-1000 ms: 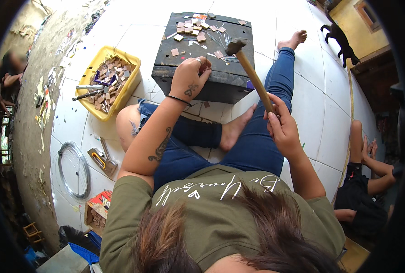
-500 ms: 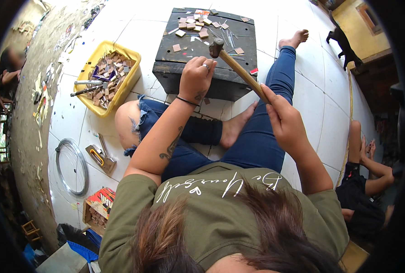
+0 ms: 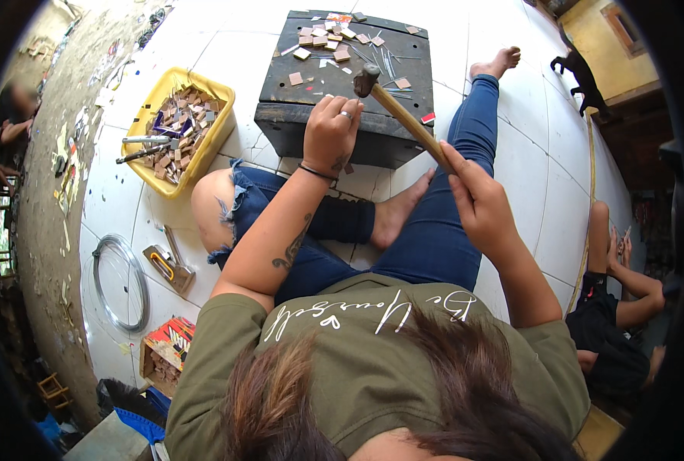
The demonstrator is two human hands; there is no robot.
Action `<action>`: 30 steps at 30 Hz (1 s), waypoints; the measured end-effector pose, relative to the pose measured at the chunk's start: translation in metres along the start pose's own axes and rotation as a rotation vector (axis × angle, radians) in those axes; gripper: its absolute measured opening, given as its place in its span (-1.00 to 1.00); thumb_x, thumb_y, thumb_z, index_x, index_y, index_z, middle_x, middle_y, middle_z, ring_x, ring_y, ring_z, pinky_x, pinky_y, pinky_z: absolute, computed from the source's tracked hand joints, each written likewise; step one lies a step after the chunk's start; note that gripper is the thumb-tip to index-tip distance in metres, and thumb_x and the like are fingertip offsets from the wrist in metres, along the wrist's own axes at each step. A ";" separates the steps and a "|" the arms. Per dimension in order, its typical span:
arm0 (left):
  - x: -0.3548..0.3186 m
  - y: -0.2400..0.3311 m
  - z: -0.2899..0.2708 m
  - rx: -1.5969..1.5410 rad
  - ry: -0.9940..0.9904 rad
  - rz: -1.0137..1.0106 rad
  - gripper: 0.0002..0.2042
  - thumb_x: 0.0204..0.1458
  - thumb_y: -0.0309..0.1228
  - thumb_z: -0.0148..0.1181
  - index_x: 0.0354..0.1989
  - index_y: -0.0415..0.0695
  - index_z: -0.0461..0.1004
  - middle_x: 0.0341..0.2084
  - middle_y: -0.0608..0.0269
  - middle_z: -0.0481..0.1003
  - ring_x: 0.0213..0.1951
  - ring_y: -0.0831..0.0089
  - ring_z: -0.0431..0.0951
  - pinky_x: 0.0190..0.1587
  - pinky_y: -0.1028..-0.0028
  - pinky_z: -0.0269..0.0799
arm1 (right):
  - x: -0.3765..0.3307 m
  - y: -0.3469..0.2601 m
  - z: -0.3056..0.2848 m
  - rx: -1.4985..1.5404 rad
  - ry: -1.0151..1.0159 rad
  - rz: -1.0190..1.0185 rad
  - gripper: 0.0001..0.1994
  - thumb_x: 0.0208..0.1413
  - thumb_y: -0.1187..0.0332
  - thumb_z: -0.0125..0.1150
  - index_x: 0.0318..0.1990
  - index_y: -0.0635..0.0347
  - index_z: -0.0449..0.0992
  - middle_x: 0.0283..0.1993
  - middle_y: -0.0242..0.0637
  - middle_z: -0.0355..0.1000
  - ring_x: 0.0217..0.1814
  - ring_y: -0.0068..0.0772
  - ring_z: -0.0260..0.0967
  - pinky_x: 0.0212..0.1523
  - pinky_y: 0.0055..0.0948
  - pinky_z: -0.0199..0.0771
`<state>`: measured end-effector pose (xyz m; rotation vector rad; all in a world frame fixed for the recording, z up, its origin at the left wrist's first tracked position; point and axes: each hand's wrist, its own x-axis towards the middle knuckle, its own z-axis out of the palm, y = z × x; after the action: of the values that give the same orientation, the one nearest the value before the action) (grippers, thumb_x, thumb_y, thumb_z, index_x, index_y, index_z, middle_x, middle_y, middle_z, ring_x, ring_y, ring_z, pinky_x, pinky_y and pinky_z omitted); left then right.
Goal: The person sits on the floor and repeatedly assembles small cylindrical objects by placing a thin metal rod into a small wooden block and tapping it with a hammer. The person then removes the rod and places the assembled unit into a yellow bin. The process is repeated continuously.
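Observation:
My right hand (image 3: 474, 196) grips the wooden handle of a hammer (image 3: 403, 117), whose dark metal head hangs over the near edge of a black wooden block (image 3: 288, 123). Just left of the hammer head, my left hand (image 3: 332, 129) is closed at the block's front edge. Its fingertips face away, so anything pinched in them is hidden. On the block's top lie several small square wooden tiles (image 3: 342, 55), pale or brownish. Thin metal wire pieces (image 3: 389, 63) are scattered to their right.
A yellow basin (image 3: 224, 132) of small wooden pieces, with pliers (image 3: 144, 140) across its rim, stands left of the block. Nearer are a wire coil (image 3: 144, 296), a staple gun (image 3: 167, 269) and a box of pieces (image 3: 148, 369). Another person (image 3: 618, 315) sits right; a black cat (image 3: 580, 73) stands beyond.
The whole view has shifted very slightly. My hands and the hammer keep nearly the same pose. At far right, the other person's hands have moved a little.

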<state>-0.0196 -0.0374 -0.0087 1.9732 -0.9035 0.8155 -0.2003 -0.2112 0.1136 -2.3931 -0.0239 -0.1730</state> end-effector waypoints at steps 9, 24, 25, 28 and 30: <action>0.002 0.001 -0.001 0.006 -0.013 -0.004 -0.94 0.02 -0.52 0.22 -0.42 -0.22 0.48 -0.51 0.15 0.44 -0.40 0.16 0.45 -0.30 0.26 0.42 | -0.003 0.003 0.004 -0.011 0.099 -0.098 -0.49 0.21 0.57 0.01 0.33 0.09 0.28 -0.29 -0.01 0.37 -0.33 -0.04 0.39 -0.23 -0.31 0.42; 0.003 -0.007 -0.026 0.000 -0.043 0.003 -0.90 -0.02 -0.46 0.28 -0.32 -0.16 0.59 -0.43 0.17 0.54 -0.30 0.17 0.53 -0.13 0.26 0.39 | 0.082 0.068 0.029 -0.489 0.279 0.116 -0.54 0.19 0.45 0.04 0.26 -0.01 0.36 -0.22 -0.17 0.37 -0.23 -0.11 0.46 -0.24 -0.23 0.50; 0.003 -0.016 -0.036 0.030 -0.014 -0.070 -0.89 -0.02 -0.44 0.28 -0.31 -0.11 0.61 -0.42 0.18 0.56 -0.27 0.19 0.54 -0.08 0.25 0.36 | 0.091 0.076 0.037 -0.539 0.291 0.127 -0.55 0.18 0.45 0.05 0.25 -0.01 0.36 -0.21 -0.17 0.36 -0.22 -0.11 0.46 -0.24 -0.20 0.51; 0.001 -0.072 -0.093 0.166 -0.080 -0.261 -0.88 0.00 -0.40 0.26 -0.29 -0.07 0.64 -0.44 0.20 0.57 -0.29 0.20 0.55 -0.11 0.24 0.35 | 0.102 0.095 0.048 -0.566 0.298 0.134 -0.56 0.16 0.41 0.08 0.22 0.00 0.37 -0.14 -0.17 0.37 -0.18 -0.12 0.46 -0.21 -0.18 0.52; -0.003 -0.114 -0.139 0.334 -0.133 -0.300 -0.87 0.02 -0.37 0.23 -0.34 -0.11 0.65 -0.48 0.21 0.57 -0.36 0.21 0.56 -0.15 0.25 0.35 | 0.106 0.097 0.052 -0.539 0.296 0.151 -0.57 0.15 0.37 0.11 0.20 0.00 0.39 -0.11 -0.18 0.38 -0.11 -0.14 0.45 -0.17 -0.18 0.50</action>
<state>0.0415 0.1308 0.0100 2.4055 -0.5465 0.7004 -0.0823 -0.2512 0.0244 -2.8611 0.3862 -0.5145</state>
